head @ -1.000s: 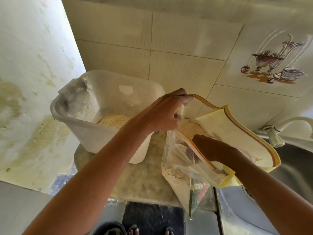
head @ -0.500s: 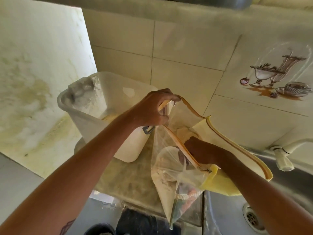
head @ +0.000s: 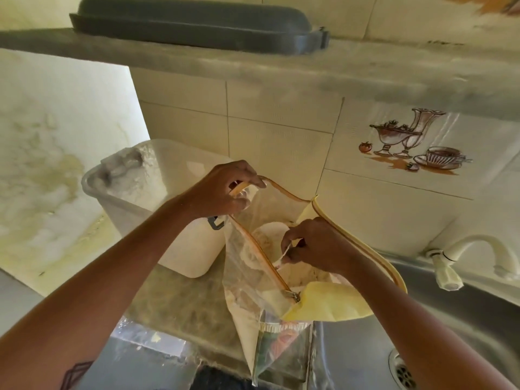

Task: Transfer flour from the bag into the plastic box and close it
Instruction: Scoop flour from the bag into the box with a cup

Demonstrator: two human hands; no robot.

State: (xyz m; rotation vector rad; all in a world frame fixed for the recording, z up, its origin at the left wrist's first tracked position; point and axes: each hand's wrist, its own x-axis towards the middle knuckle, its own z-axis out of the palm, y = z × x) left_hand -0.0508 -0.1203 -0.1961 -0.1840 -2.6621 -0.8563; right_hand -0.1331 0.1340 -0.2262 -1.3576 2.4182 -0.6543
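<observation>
Cream tiled wall (head: 275, 114) behind, one tile printed with a fruit bowl, vase and teacup (head: 410, 142). Grey concrete shelf (head: 253, 63) overhead, carrying a dark grey lid (head: 197, 22). Stained, blotchy plaster wall (head: 50, 175) at left. Speckled stone counter (head: 180, 305) below. Steel sink (head: 464, 313) at right, white tap (head: 461, 257) at its back edge. Soft daylight throughout.

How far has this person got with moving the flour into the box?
Early to midway, it seems. The translucent plastic box stands open on the counter, its inside dusted with flour. The left hand holds up the rim of the clear zip bag with yellow trim, while the right hand pinches something thin and pale inside it. Flour remains in the bag, and the grey lid lies on the shelf above.
</observation>
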